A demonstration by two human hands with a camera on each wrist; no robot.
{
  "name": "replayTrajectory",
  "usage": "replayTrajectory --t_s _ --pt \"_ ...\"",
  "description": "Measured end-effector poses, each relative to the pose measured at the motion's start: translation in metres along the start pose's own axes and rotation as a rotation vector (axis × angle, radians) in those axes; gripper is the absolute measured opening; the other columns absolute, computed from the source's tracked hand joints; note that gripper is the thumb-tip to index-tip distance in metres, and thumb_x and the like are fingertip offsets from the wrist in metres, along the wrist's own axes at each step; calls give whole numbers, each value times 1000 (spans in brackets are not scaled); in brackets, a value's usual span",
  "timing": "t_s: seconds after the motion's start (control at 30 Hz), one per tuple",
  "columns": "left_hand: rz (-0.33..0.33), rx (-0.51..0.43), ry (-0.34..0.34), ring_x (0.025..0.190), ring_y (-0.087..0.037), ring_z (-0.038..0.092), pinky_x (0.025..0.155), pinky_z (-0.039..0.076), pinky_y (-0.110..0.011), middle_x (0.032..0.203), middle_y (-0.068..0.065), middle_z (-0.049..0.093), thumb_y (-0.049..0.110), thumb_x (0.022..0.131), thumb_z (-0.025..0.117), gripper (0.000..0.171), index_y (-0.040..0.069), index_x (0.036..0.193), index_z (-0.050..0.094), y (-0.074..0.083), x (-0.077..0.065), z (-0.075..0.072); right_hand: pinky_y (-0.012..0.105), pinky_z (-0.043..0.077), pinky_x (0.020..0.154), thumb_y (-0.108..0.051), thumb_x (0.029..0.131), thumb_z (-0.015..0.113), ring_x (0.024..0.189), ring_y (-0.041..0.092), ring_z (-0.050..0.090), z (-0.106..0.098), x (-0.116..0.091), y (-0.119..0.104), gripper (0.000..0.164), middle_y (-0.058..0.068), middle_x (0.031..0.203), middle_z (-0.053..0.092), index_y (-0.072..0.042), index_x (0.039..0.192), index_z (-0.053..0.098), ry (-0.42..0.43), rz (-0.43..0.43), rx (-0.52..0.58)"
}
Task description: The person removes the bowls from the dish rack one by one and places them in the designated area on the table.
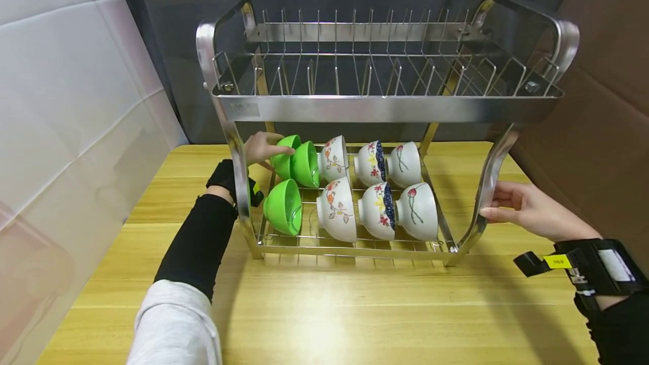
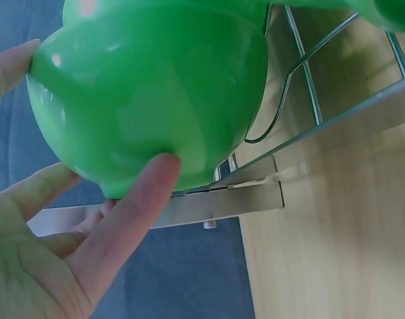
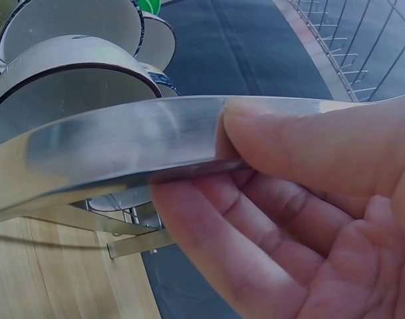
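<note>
On the left, my left hand (image 1: 260, 148) reaches past the metal dish rack's (image 1: 350, 110) side leg and holds the rearmost green bowl (image 1: 281, 167). In the left wrist view, its thumb and fingers lie spread around the outside of that green bowl (image 2: 149, 100), near the base. Another green bowl (image 1: 306, 165) sits against it, and a third green bowl (image 1: 279, 206) stands in front. My right hand (image 1: 524, 210) grips the rack's right leg, with the thumb on one side and curled fingers on the other, as the right wrist view shows.
Several white bowls with flower patterns (image 1: 336, 207) stand on edge in two rows on the lower shelf. Upright wire dividers (image 1: 367, 75) line the upper tier. The rack stands on a wooden table (image 1: 324, 308), with a white sheet (image 1: 86, 128) at left and dark cloth behind.
</note>
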State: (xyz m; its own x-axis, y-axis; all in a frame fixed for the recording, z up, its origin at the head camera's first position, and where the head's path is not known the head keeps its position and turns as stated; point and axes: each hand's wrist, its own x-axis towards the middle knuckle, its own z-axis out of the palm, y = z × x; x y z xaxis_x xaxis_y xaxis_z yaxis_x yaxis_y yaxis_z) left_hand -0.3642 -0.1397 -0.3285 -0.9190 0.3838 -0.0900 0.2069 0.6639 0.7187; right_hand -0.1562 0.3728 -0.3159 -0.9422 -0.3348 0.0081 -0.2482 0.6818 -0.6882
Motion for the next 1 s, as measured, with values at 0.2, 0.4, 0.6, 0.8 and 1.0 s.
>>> replayTrajectory --t_s 0.2,0.4,0.6,0.8,1.0 --pt "46 43 40 115 -49 70 71 69 -43 144 -34 60 31 97 74 72 -4 155 50 6 -2 0 9 58 74 6 100 67 84 -7 67 0 0 -2 18 -25 91 69 14 114 60 4 24 -16" --pt "123 101 101 89 -42 75 67 68 -42 117 -30 71 28 93 79 74 -4 154 52 4 -4 -2 9 57 74 5 100 67 83 -7 66 1 0 -3 16 -25 90 69 13 113 60 8 30 -30" --pt "262 187 203 44 -4 49 54 42 -18 53 2 47 27 88 82 74 -7 149 57 -2 -4 -7 9 57 74 5 100 67 83 -6 66 1 -1 -3 17 -24 90 68 12 113 60 14 25 -28" --pt "378 7 264 62 1 57 51 49 -13 90 -22 72 5 89 81 62 -11 144 59 -9 -15 -12 9 57 74 7 100 64 84 -6 66 2 -1 0 13 -22 90 69 12 111 60 11 -17 2" --pt "296 -148 309 95 -22 62 76 62 -27 106 -20 62 5 95 73 68 1 158 48 -17 -36 -17 8 56 74 6 101 64 84 -6 66 2 -1 -1 12 -24 91 69 11 112 60 14 -15 -9"
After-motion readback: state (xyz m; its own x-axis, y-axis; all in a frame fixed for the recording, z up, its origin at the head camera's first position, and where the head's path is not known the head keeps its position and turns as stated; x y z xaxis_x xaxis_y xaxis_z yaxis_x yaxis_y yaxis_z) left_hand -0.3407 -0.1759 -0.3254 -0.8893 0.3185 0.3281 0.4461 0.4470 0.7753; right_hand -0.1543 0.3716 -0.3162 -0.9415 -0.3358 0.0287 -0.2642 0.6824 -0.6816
